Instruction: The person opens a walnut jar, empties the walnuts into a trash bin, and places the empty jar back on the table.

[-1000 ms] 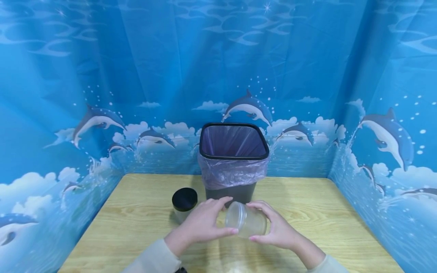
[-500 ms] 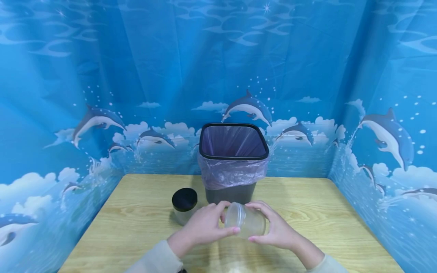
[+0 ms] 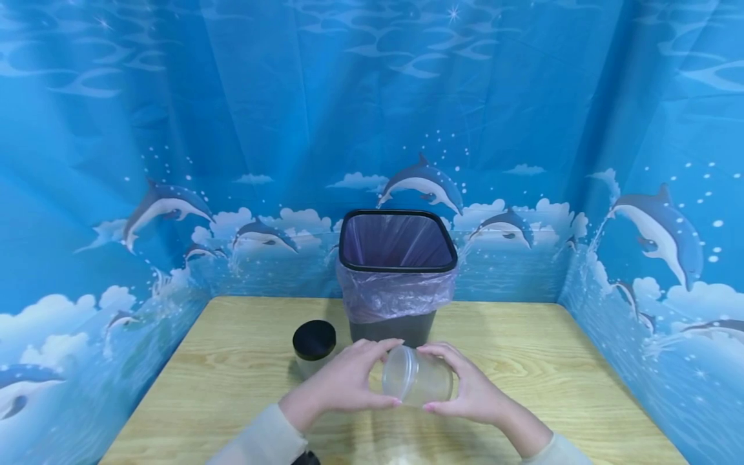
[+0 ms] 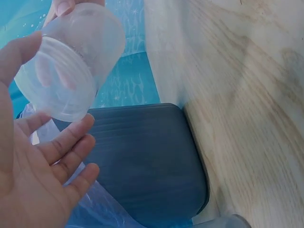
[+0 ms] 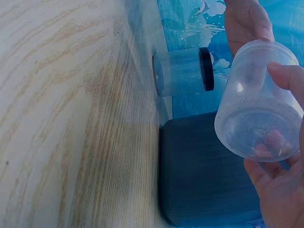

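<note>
A clear plastic jar (image 3: 427, 380) lies sideways in the air between both hands, in front of the bin. My right hand (image 3: 479, 394) grips its body near the base, thumb on one side and fingers on the other. My left hand (image 3: 344, 382) spans the ridged rim end, with the thumb at one edge and fingertips at the opposite edge. Whether a clear lid covers that end, I cannot tell. In the right wrist view the jar's round base (image 5: 259, 130) faces the camera, and nothing shows inside. A second clear jar (image 5: 180, 72) with a black lid (image 3: 314, 340) stands upright left of the bin.
A dark bin (image 3: 392, 329) with a black rim and a purple liner (image 3: 398, 294) stands at the back of the wooden table (image 3: 523, 361). Blue dolphin-print curtains (image 3: 372, 97) enclose the back and both sides. A small black object (image 3: 306, 458) shows below the left sleeve.
My left hand has turned back and forth at the jar's rim, its fingertips shifting upward and its thumb lower since half a second ago. The right hand and the jar stay nearly still.
</note>
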Demonstrator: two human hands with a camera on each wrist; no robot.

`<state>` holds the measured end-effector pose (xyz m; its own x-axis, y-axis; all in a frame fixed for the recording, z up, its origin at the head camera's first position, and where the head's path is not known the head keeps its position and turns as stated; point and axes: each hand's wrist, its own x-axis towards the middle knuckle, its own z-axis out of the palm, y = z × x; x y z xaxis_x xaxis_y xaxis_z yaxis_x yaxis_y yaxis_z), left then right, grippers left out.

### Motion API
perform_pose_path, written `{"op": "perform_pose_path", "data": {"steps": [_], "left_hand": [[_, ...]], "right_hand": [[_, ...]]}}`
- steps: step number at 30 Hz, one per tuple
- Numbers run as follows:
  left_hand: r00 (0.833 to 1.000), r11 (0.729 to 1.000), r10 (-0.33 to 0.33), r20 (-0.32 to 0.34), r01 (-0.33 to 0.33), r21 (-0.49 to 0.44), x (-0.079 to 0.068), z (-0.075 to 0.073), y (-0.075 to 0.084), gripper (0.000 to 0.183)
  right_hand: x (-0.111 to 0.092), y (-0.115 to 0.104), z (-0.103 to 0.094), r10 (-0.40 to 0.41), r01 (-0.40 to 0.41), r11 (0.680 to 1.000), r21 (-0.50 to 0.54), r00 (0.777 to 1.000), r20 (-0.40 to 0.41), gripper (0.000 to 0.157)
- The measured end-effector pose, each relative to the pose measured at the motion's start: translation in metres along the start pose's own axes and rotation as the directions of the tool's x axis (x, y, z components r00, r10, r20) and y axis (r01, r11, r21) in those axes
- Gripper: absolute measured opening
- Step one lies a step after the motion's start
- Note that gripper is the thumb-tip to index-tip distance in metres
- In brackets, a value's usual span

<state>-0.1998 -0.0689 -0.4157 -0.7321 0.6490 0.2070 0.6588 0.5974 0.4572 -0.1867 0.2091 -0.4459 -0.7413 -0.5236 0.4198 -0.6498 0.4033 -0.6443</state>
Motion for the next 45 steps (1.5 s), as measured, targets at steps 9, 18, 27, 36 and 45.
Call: {"op": "perform_pose_path", "data": {"steps": [9, 18, 27, 36, 45], "left_hand": [[0.997, 0.996, 0.075, 0.012, -0.075, 0.038, -0.001, -0.005, 0.001, 0.097], [0.996, 0.995, 0.092, 0.009, -0.092, 0.036, -0.001, -0.005, 0.001, 0.106], [0.999, 0.997, 0.042, -0.016, -0.041, 0.067, -0.003, -0.003, 0.001, 0.104], [0.996, 0.992, -0.077, -0.041, 0.081, 0.094, -0.001, 0.003, 0.004, 0.094], [0.992, 0.987, -0.107, -0.066, 0.114, 0.114, 0.000, 0.009, 0.006, 0.082]], "right_hand": [[0.000, 0.000, 0.000, 0.008, -0.008, 1.000, 0.018, 1.000, 0.011, 0.084], [0.000, 0.003, 0.001, -0.019, 0.019, 1.000, 0.011, 1.000, 0.004, 0.083], [-0.001, 0.003, -0.002, 0.008, -0.008, 1.000, -0.002, 1.000, -0.007, 0.083], [0.000, 0.004, -0.003, 0.006, -0.006, 1.000, 0.011, 1.000, -0.013, 0.083], [0.002, 0.002, -0.001, 0.011, -0.010, 1.000, 0.022, 1.000, -0.006, 0.083]]}}
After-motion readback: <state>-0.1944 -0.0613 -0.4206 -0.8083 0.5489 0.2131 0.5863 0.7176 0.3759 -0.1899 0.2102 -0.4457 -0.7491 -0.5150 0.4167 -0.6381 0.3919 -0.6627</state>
